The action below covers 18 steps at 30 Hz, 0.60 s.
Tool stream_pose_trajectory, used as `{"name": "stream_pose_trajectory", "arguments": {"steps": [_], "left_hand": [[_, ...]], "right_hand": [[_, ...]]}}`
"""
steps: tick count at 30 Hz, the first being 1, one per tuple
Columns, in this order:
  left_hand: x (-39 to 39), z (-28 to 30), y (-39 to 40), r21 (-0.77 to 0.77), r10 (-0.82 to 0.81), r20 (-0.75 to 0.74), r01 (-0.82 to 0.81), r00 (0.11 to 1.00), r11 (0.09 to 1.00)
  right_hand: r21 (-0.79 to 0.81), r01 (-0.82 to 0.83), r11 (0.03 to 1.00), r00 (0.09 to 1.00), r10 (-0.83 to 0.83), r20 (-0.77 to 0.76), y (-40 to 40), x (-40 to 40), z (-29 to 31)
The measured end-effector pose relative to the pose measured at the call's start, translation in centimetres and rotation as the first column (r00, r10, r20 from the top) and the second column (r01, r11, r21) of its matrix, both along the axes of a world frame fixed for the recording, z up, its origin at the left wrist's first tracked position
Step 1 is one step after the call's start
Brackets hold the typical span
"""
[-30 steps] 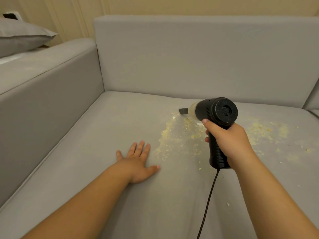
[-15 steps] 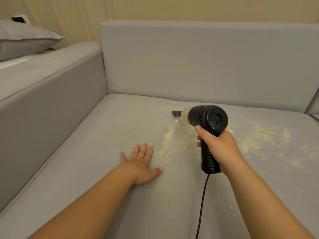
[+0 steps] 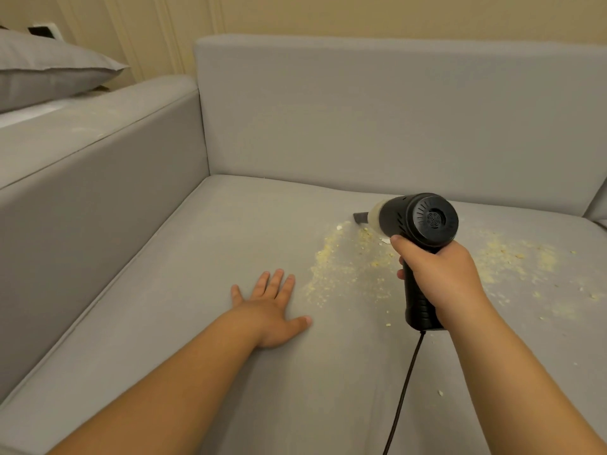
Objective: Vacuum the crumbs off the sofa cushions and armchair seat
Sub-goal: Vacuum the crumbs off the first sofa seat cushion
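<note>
A black handheld vacuum (image 3: 417,224) with a pale dust cup and a dark nozzle is held over the grey sofa seat cushion (image 3: 203,257). My right hand (image 3: 440,277) grips its handle, index finger up along the body. The nozzle tip sits at the far end of a yellow crumb patch (image 3: 341,267). A second crumb patch (image 3: 512,257) lies to the right of the vacuum. My left hand (image 3: 272,307) rests flat on the cushion, fingers spread, just left of the crumbs. The vacuum's black cord (image 3: 404,392) trails toward me.
The sofa backrest (image 3: 377,119) rises behind the seat and a grey armrest (image 3: 92,165) walls the left side. A grey pillow (image 3: 49,70) lies beyond the armrest. Loose single crumbs dot the cushion near the cord.
The vacuum and my right hand shifted slightly left and back again over the left crumb patch. My left hand stayed flat in place.
</note>
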<state>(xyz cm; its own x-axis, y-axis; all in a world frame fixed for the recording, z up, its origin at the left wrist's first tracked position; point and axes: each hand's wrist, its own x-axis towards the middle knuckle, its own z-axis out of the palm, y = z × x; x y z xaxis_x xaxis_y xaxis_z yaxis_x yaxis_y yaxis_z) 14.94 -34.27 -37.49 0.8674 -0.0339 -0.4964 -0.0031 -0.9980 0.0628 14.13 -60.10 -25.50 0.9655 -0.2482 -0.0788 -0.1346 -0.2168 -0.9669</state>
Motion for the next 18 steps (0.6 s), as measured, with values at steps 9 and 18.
{"name": "stream_pose_trajectory", "arguments": {"steps": [9,18], "left_hand": [[0.1,0.0,-0.1,0.007,-0.007,0.005,0.007,1.0,1.0],[0.0,0.1,-0.1,0.004,-0.004,-0.004,0.004,1.0,1.0]], "right_hand": [[-0.028,-0.046,0.999,0.997,0.045,-0.056,-0.5,-0.5,1.1],[-0.008,-0.057,0.998,0.995,0.056,-0.078,-1.1,-0.8,1.8]]}}
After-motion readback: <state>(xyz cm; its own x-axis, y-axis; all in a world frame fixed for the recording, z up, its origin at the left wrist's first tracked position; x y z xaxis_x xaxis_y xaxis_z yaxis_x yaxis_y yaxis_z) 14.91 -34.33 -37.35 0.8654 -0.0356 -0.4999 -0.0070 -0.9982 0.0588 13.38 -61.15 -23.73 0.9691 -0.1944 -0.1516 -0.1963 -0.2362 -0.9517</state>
